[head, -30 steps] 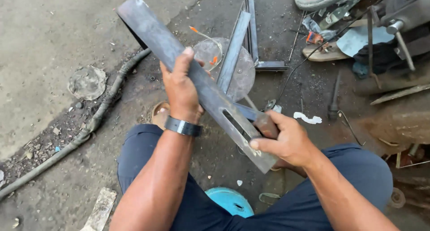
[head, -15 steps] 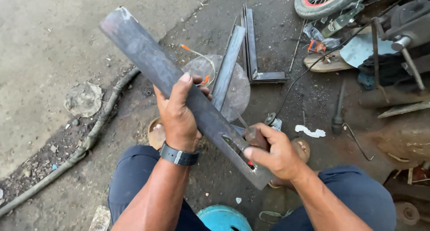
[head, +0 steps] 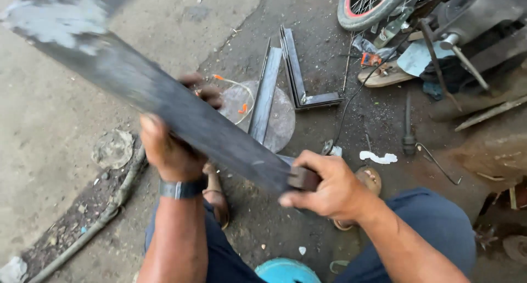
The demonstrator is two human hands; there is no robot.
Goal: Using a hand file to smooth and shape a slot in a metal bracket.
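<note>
A long dark flat steel bar [head: 164, 102] slants from the upper left down to the middle, blurred by motion. My left hand [head: 170, 148], with a dark watch on the wrist, grips the bar around its middle from below. My right hand [head: 326, 187] closes on the bar's lower end, over a small brown block at that end. Both knees in dark blue trousers frame the bottom of the view.
On the dark ground ahead lie a round metal disc [head: 282, 124] under a steel strip [head: 264, 96], and an L-shaped angle piece [head: 299, 80]. A bicycle wheel [head: 368, 6], sandals, cables and scrap crowd the upper right. A hose [head: 104, 217] runs at left. A blue stool [head: 285, 272] sits below.
The bar has swung up and toward the camera, its far end now at the top left corner. My left hand slid beneath it; my right hand now covers the bar's slotted end.
</note>
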